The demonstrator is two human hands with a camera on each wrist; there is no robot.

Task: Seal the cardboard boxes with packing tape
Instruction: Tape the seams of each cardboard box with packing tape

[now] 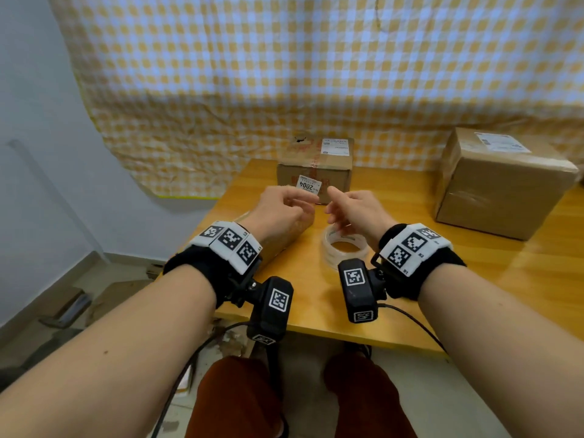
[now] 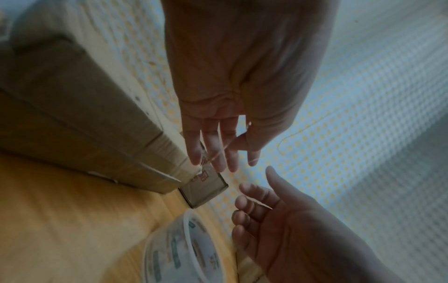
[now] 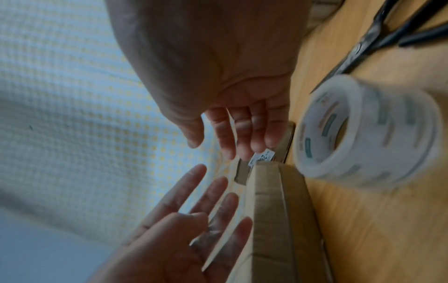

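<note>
At mid-frame of the head view, the left hand and right hand hover close together above the table, fingers loosely curled, tips nearly meeting; a tape roll lies flat beneath the right hand; a low box sits under the left wrist; a small box stands behind the hands, a big box at right; checked cloth hangs behind. Left wrist view: left hand relaxed, fingers spread, a thin clear tape strip across them; right hand lower right, holding nothing; roll at bottom. Right wrist view: right hand loosely spread; left hand below, clear tape on its fingers; roll at right; scissors upper right.
</note>
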